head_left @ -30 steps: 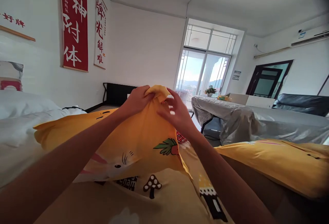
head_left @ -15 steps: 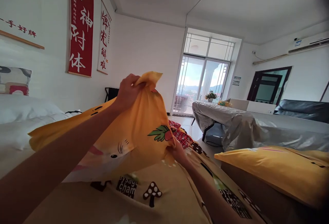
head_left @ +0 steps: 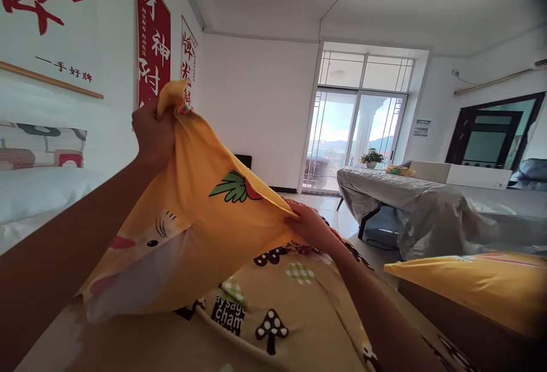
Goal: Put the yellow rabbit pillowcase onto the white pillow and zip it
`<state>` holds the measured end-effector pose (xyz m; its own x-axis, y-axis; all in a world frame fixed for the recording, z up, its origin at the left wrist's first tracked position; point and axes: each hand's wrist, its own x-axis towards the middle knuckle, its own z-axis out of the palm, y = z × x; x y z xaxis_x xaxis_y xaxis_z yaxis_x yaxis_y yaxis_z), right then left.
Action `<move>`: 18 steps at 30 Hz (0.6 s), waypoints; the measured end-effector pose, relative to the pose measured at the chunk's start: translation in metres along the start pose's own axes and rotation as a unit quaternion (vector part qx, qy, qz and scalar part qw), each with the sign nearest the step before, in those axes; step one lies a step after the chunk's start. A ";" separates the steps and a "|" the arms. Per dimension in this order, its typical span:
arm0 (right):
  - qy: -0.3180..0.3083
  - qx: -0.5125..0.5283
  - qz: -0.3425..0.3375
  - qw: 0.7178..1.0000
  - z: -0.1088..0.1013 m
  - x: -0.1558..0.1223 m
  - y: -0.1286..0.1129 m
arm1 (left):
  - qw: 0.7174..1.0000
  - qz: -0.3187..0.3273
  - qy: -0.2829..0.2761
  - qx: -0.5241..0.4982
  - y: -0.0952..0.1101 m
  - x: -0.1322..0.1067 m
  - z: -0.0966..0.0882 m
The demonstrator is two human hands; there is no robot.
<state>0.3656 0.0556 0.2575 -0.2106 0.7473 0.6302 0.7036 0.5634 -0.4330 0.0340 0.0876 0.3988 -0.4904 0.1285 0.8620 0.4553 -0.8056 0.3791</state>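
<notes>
A yellow pillowcase (head_left: 222, 229) printed with a cartoon face, green leaves and a red shape is stretched between my two hands. My left hand (head_left: 154, 130) is raised, its fist closed on a bunched upper corner. Lower and to the right, my right hand (head_left: 307, 225) grips another part of the edge, pulling it into a taut slanting line. The pillowcase looks limp and hangs over a beige bedspread (head_left: 316, 315) with mushroom and lettering prints. Whether anything is inside it, I cannot tell.
A plump yellow pillow (head_left: 474, 281) lies at the right. Beyond it stands a table under a shiny grey cover (head_left: 431, 207), bearing a white box (head_left: 478, 175) and a potted plant (head_left: 371, 156). White bedding (head_left: 47, 189) is at the left, below wall scrolls (head_left: 154, 36).
My left hand has moved left and up with its corner. My right hand has risen slightly, spreading the pillowcase wider and tauter. The view has turned a little to the left.
</notes>
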 end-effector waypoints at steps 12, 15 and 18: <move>0.198 0.231 0.048 0.951 0.061 -0.025 0.015 | 0.993 -0.056 -0.048 -0.091 -0.008 -0.029 0.010; 0.190 0.259 0.062 0.945 0.072 -0.010 0.008 | 0.991 -0.052 -0.050 -0.112 -0.003 -0.032 0.006; 0.092 0.250 0.035 0.963 0.095 -0.006 0.005 | 0.984 -0.117 -0.092 -0.102 -0.004 -0.042 -0.005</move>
<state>0.3059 0.0881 0.1900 -0.0181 0.7397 0.6726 0.2871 0.6483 -0.7052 0.0489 0.0828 0.3598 -0.4124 0.4112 0.8129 0.1781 -0.8387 0.5146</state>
